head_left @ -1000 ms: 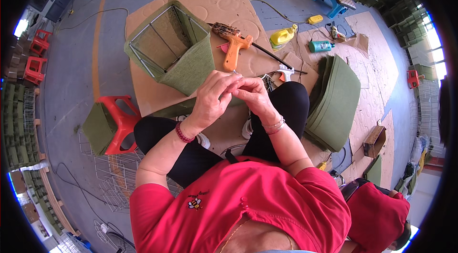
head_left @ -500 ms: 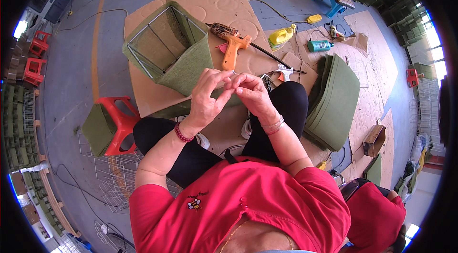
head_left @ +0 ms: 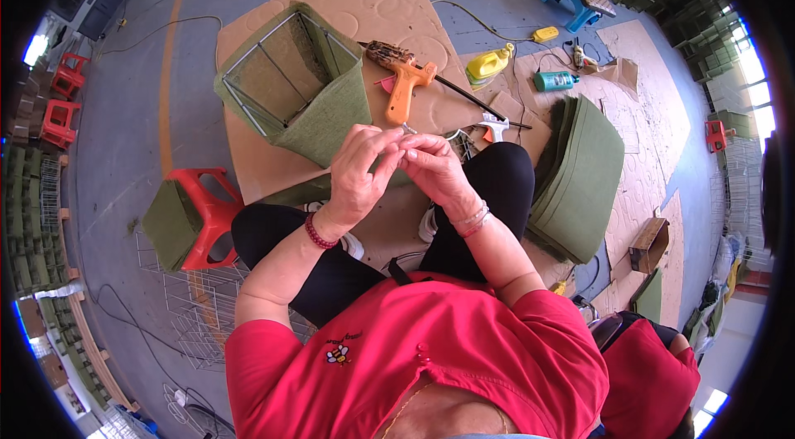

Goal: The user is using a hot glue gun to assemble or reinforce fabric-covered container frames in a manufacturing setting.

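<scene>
Your left hand (head_left: 358,170) and right hand (head_left: 435,170) meet fingertip to fingertip, pinching something too small to identify, just below the orange glue gun (head_left: 403,79). The green felt-covered wire basket (head_left: 294,83) lies left of it; stacked felt (head_left: 580,174) sits right.

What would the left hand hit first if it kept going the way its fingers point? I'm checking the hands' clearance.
The left hand points its fingers toward the right hand, whose fingertips it already meets around something small and hard to make out. So it would likely meet those fingers first.

Tiny item pinched between hands (head_left: 403,159) too small to tell
</scene>
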`<state>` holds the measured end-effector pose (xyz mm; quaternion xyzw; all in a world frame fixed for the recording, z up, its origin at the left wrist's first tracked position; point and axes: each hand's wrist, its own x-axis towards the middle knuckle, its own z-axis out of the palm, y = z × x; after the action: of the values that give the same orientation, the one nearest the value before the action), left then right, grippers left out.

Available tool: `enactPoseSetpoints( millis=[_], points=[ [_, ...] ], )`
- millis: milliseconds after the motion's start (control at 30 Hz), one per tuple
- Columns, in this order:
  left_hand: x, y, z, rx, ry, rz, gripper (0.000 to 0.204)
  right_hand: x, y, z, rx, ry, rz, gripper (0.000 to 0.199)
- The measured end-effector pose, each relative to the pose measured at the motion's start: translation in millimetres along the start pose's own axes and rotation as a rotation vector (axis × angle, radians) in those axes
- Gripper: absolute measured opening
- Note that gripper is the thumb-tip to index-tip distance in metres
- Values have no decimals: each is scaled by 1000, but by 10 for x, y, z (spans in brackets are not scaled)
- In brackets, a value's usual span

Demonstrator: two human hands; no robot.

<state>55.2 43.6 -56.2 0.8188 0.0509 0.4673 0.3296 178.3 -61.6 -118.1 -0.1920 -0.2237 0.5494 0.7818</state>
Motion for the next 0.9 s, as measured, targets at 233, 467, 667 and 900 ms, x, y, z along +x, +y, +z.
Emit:
enactPoseSetpoints(
  millis=[233, 467, 667, 900],
  points=[
    [-26, -12, -4, 38, -27, 30, 45, -10, -27, -22, -51, -31, -14, 19],
    [-9, -83, -57, -13, 63, -99, 41, 68, -254, 296, -1210, -21, -366, 28],
    [15, -82, -25, 8, -31, 55, 34, 68, -194, 241, -1658, -125, -545, 32],
    [34, -135, -40, 171, -108, 70, 31, 34, -112, 169, -1579, -97, -491, 26]
  ],
)
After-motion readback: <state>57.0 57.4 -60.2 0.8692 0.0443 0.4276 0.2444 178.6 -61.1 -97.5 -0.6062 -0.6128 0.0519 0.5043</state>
